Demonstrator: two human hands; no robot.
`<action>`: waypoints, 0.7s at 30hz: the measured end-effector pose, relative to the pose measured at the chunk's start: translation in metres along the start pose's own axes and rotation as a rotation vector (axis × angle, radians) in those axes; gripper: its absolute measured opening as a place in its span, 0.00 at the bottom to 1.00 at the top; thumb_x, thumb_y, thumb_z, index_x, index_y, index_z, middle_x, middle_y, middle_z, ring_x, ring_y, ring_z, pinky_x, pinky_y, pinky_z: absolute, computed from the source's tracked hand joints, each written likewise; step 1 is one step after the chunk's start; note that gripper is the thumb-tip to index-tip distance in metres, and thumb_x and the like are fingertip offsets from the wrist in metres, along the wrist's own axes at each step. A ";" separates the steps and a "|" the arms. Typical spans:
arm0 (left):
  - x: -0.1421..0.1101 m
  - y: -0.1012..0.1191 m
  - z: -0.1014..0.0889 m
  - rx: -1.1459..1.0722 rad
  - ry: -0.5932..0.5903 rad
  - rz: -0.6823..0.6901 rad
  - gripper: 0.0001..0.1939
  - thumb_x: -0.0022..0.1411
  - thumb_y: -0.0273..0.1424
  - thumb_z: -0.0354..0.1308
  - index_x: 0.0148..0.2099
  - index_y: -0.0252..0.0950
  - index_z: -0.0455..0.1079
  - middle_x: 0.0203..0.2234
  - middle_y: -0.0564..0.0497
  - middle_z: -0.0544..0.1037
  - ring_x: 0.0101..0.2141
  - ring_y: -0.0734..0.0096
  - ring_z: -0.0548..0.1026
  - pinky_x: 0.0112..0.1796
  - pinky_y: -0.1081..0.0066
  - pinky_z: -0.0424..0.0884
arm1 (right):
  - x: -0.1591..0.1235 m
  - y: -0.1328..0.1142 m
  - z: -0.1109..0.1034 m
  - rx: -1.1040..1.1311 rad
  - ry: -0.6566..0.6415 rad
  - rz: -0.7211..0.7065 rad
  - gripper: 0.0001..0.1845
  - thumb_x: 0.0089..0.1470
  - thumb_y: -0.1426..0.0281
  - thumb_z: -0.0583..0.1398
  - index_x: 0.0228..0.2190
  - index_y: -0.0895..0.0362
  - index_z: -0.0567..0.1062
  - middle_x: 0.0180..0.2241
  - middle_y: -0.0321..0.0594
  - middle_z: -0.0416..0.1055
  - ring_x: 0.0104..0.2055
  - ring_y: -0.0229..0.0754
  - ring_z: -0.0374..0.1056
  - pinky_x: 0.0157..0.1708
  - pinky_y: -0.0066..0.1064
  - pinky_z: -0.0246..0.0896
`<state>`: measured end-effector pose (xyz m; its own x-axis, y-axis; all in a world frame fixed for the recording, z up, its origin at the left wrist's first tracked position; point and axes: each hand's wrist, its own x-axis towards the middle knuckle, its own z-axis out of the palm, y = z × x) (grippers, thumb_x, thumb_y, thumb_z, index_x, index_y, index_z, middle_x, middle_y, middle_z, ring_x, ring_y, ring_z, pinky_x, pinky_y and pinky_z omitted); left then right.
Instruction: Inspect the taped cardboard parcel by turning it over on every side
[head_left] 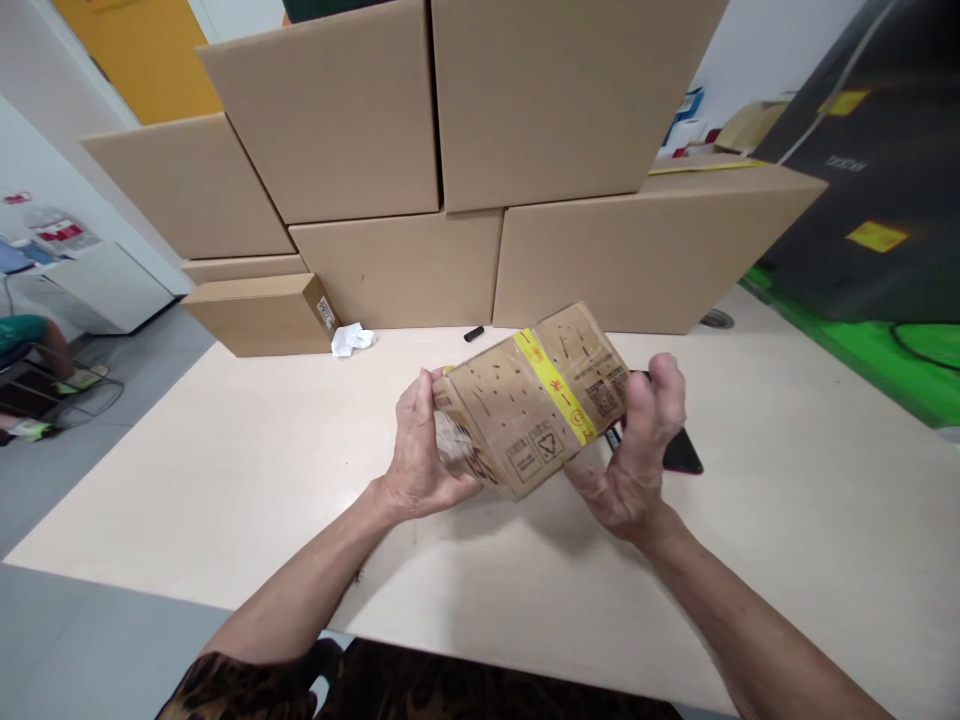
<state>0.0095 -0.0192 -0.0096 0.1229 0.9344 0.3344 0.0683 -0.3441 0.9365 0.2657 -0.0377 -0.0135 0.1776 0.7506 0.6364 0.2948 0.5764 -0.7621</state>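
Observation:
A small cardboard box (499,395) with black print and a strip of yellow tape is held tilted above the table, between my two hands. My left hand (420,455) grips its left end, with the thumb along the lower edge and the fingers partly hidden behind the box. At the lower right end, my right hand (630,455) is curved around the corner, its fingers raised and touching the box's side. Behind that hand, a dark flat object (681,455) with a reddish edge lies on the table, partly covered.
Large cardboard boxes (397,270) are stacked along the table's far side. A smaller carton (255,310), crumpled white paper (351,340) and a small black piece (474,333) lie before them on the pale table (225,470). A large dark case (885,180) stands at right; a person's arm (52,345) shows far left.

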 end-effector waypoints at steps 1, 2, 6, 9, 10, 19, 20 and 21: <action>0.000 -0.001 0.000 0.161 0.025 0.153 0.64 0.39 0.39 0.83 0.76 0.45 0.57 0.69 0.37 0.66 0.72 0.25 0.57 0.71 0.34 0.52 | -0.002 -0.002 0.000 -0.049 -0.028 -0.047 0.42 0.44 0.45 0.75 0.61 0.34 0.76 0.75 0.32 0.58 0.82 0.72 0.33 0.78 0.67 0.24; 0.001 -0.002 0.000 0.310 0.041 0.320 0.64 0.40 0.37 0.82 0.76 0.45 0.56 0.67 0.37 0.68 0.69 0.27 0.62 0.70 0.34 0.56 | -0.005 -0.004 0.000 -0.089 -0.071 -0.109 0.37 0.46 0.44 0.74 0.58 0.32 0.79 0.71 0.32 0.65 0.81 0.72 0.40 0.78 0.67 0.23; 0.007 -0.007 -0.002 0.675 0.063 0.842 0.62 0.52 0.38 0.75 0.80 0.45 0.44 0.64 0.36 0.71 0.62 0.38 0.72 0.62 0.40 0.69 | -0.011 -0.015 0.003 -0.237 -0.247 -0.538 0.31 0.66 0.45 0.59 0.68 0.32 0.70 0.68 0.29 0.72 0.76 0.57 0.58 0.80 0.56 0.26; 0.007 -0.008 0.000 0.777 0.057 0.967 0.56 0.59 0.39 0.69 0.81 0.37 0.44 0.62 0.33 0.73 0.63 0.42 0.72 0.63 0.41 0.69 | -0.005 -0.020 0.000 -0.346 -0.247 -0.663 0.32 0.75 0.53 0.48 0.76 0.41 0.56 0.79 0.27 0.52 0.81 0.49 0.45 0.81 0.49 0.24; 0.006 -0.008 0.002 0.802 0.038 0.982 0.53 0.61 0.38 0.67 0.80 0.37 0.45 0.61 0.34 0.74 0.64 0.43 0.72 0.65 0.41 0.67 | -0.001 -0.019 -0.003 -0.362 -0.214 -0.598 0.32 0.76 0.55 0.47 0.76 0.40 0.56 0.80 0.27 0.49 0.82 0.50 0.43 0.80 0.51 0.25; 0.003 -0.018 0.002 0.883 -0.233 1.089 0.38 0.67 0.21 0.64 0.74 0.43 0.58 0.59 0.47 0.82 0.78 0.63 0.54 0.77 0.50 0.41 | 0.046 0.015 -0.020 0.209 -0.146 0.917 0.33 0.41 0.50 0.75 0.49 0.49 0.83 0.54 0.45 0.82 0.63 0.62 0.74 0.62 0.52 0.71; 0.005 -0.018 0.001 0.878 -0.233 1.090 0.38 0.67 0.20 0.63 0.75 0.43 0.57 0.59 0.47 0.82 0.78 0.64 0.51 0.77 0.51 0.41 | 0.049 0.015 -0.019 0.278 -0.169 1.004 0.30 0.40 0.52 0.75 0.45 0.49 0.84 0.50 0.43 0.84 0.59 0.60 0.76 0.58 0.48 0.74; 0.006 -0.017 0.000 0.870 -0.232 1.093 0.39 0.68 0.20 0.63 0.76 0.43 0.56 0.59 0.47 0.82 0.79 0.65 0.50 0.77 0.51 0.40 | 0.052 0.014 -0.019 0.339 -0.188 1.068 0.26 0.40 0.53 0.75 0.42 0.49 0.84 0.48 0.42 0.85 0.56 0.58 0.78 0.53 0.45 0.77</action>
<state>0.0091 -0.0079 -0.0238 0.6620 0.1574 0.7328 0.4031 -0.8990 -0.1710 0.2969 0.0031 0.0109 0.0335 0.9308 -0.3639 -0.1975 -0.3508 -0.9154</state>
